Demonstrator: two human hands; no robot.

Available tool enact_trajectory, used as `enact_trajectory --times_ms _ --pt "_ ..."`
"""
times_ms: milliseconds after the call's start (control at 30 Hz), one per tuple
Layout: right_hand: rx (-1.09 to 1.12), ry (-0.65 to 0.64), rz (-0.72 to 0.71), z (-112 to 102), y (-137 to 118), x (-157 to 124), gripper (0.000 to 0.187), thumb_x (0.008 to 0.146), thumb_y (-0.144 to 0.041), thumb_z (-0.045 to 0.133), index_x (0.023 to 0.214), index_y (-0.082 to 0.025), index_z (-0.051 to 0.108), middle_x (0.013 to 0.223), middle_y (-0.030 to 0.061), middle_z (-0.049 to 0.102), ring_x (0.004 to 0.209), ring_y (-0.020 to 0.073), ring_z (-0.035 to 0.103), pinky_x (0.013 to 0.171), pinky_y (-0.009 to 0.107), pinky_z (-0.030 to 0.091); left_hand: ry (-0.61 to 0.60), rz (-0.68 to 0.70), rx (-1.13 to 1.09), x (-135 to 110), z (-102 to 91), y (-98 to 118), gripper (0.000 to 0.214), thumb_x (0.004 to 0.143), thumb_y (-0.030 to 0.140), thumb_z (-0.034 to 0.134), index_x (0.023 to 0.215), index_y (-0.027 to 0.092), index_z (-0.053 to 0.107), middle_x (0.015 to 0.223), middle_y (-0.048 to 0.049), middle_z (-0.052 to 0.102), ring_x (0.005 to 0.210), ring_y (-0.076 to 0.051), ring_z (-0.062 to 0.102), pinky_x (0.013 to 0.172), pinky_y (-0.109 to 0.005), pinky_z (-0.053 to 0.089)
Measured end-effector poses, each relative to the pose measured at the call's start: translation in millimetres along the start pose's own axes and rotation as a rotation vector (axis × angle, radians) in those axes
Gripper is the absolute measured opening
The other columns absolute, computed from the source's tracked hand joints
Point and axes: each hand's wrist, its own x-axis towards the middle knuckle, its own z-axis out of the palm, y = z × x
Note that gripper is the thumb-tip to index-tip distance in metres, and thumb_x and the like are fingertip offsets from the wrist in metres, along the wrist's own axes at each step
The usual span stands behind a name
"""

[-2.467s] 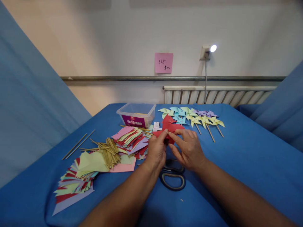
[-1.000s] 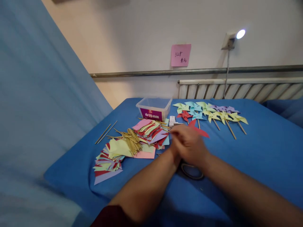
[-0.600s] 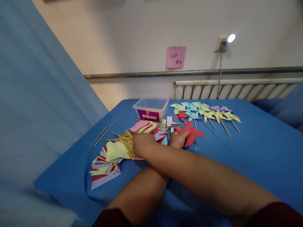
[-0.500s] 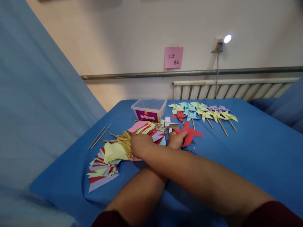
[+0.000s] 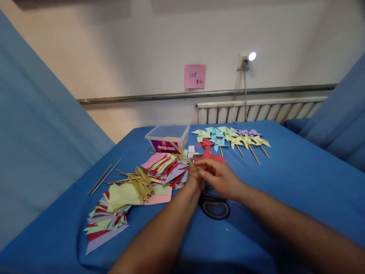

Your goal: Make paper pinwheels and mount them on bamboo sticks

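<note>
My left hand [image 5: 195,177] is closed on a red paper pinwheel [image 5: 213,156], which is partly hidden behind the fingers. My right hand [image 5: 224,179] meets it there, thumb and fingers pinched together. A thin, blurred wooden stick [image 5: 177,147] slants from the pinch toward the upper left, in front of the plastic box. Just below the hands lie black-handled scissors [image 5: 215,209], their blades hidden. To the left are a pile of wooden sticks [image 5: 142,184] and a fanned stack of coloured paper pieces [image 5: 107,220].
A clear plastic box [image 5: 182,133] stands behind more coloured paper [image 5: 164,167]. Small white boxes [image 5: 191,150] sit beside it. Several finished pinwheels on sticks [image 5: 228,133] lie at the back right. Two loose sticks [image 5: 104,177] are at the left, on the blue cloth [image 5: 270,198].
My right hand has come back from the stick pile, uncrossing my arms, and now meets my left hand at the red pinwheel with a stick. The scissors have come into sight.
</note>
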Motion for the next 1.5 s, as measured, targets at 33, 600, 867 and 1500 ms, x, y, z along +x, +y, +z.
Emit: enact_trajectory --times_ms 33,600,867,1500 --pt "0.097 0.038 0.036 -14 7 -4 0.025 0.084 -0.032 0.062 0.106 -0.024 0.070 0.093 0.0033 0.072 0.083 0.0183 0.065 0.077 0.035 0.051 0.020 0.002 -0.014 3 2.7 5 0.018 0.065 0.017 0.074 0.059 0.016 0.058 0.050 0.0004 0.059 0.047 -0.014 0.057 0.048 -0.025 0.047" --pt "0.555 -0.113 0.451 -35 47 -19 0.036 0.073 -0.037 0.079 0.099 -0.016 0.066 0.062 -0.0044 0.063 0.046 0.0064 0.050 0.048 0.021 0.038 0.007 0.197 -0.188 13 3.0 59 0.014 0.066 0.017 0.080 0.073 0.012 0.068 0.068 -0.0026 0.072 0.061 -0.012 0.066 0.065 -0.022 0.053" --pt "0.582 -0.050 0.420 -27 43 -17 0.040 0.071 -0.047 0.078 0.090 -0.018 0.059 0.056 -0.0046 0.062 0.043 0.0090 0.051 0.045 0.021 0.038 -0.120 0.040 -0.125 -9 19.1 25 0.024 0.058 0.022 0.085 0.069 0.013 0.065 0.064 -0.0009 0.069 0.056 -0.011 0.060 0.060 -0.023 0.049" --pt "0.383 0.268 0.298 -46 30 -13 0.037 0.068 -0.053 0.079 0.070 -0.018 0.066 0.058 -0.0026 0.059 0.049 0.0082 0.040 0.046 0.023 0.027 0.007 0.039 0.176 -10 14.3 5 0.023 0.058 0.027 0.081 0.070 0.014 0.068 0.062 -0.0040 0.069 0.051 -0.016 0.060 0.052 -0.026 0.047"
